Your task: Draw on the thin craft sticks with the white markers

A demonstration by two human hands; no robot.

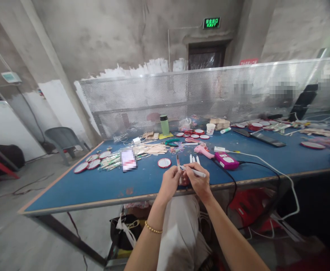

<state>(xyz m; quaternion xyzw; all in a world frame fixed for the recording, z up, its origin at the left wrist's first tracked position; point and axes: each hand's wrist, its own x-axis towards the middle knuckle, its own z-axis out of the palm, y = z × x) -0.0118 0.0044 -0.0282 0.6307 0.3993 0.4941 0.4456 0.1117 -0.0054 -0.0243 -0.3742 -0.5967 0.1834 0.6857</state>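
Note:
My left hand (171, 181) is closed around a flat wooden stick (178, 161) and holds it upright near the table's front edge. The stick's upper part looks reddish with a dark end. In my right hand (199, 181) is a white marker pen (199, 173), gripped as for writing, its front end close to the stick. Whether the tip touches the stick I cannot tell. Several white pens (194, 159) lie just beyond my right hand. To the left of the stick is a round red-rimmed disc (164, 163).
On the blue table (97, 188) lie a bundle of wooden sticks (153, 148), a magenta device (226, 160) with cables and a pink tool (203, 151). Farther back stand a green bottle (164, 125) and a paper cup (210, 129). A perforated metal screen (142, 96) closes the far side.

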